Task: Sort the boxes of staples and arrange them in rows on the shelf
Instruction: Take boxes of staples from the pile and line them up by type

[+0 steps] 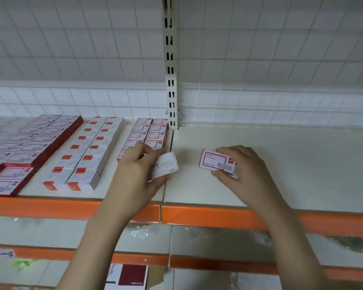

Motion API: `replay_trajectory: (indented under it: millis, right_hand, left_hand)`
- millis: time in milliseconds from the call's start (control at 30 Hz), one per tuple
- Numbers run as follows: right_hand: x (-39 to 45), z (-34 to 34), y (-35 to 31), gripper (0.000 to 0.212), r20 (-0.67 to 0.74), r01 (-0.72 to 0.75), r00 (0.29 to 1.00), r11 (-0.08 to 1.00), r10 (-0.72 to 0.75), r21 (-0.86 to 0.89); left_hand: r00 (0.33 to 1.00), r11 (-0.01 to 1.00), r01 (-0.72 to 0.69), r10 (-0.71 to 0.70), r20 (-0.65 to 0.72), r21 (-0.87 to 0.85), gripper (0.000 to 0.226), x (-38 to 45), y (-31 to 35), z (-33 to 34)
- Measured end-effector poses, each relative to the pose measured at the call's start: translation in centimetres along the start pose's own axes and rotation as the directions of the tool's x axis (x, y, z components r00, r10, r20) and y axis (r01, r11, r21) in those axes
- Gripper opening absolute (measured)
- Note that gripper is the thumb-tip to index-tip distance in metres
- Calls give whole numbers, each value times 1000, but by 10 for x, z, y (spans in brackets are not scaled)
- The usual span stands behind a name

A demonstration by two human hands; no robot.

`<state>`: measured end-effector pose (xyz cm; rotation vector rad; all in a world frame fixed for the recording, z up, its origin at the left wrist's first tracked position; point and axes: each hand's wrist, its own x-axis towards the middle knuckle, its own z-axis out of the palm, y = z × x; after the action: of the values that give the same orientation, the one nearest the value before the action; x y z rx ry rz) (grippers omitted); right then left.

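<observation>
Shelf (pixel 281 168): cream deck, orange front lip, split by a seam below the slotted upright (pixel 171 80); upright taken as landmark. White wire-grid back panel (pixel 71 49) spans behind it.

Left of upright, farthest out: dark-red staple boxes (pixel 29 143) in rows reaching back. Closer in: white boxes with orange tabs (pixel 86 155), two columns. Just left of upright's foot: small white-and-red boxes (pixel 149 132), two columns, near end hidden by the left hand.

Left hand (pixel 138 174): below and slightly left of upright, at the seam. Fingers and thumb curled round a white staple box (pixel 166 166), tilted, print partly legible, off the deck as far as can be judged.

Right hand (pixel 245 170): below and right of upright. Thumb and fingers pinch a white box with red border (pixel 215 161) by its right end; box at or just over the deck, contact cannot be told.

Below the shelf: lower deck with a white-and-maroon carton (pixel 130 277), under the left forearm.
</observation>
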<state>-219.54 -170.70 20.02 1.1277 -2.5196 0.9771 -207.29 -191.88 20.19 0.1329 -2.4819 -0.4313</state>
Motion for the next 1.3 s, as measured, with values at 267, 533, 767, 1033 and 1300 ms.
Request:
replay_trajectory:
  millis: [267,533,767,1033,1300]
  right_hand:
    - [17,32,-29,41,109,30,994,1000,-28,-11]
    - [58,97,-88,45,83,-3,997,998,7,-57]
    - [75,178,-183,45,39,-46,998,999,47,-20]
    - [65,230,-257,49,62,-73,995,997,74,-15]
    - [53,226,-279,48,45,-63,997,998,64,-22]
  left_hand:
    - [996,997,71,-70,-46,16,49,-5,-47,-15]
    - [985,988,123,-132,-106,-93,45,5,-146,-58]
    - [988,986,97,-112,-103,-139,44,-11,-253,-125]
    - [999,995,27,-30,-26,-95,43,-39,-329,-169]
    - [996,984,83,-80,24,-157,48,-64,-331,-171]
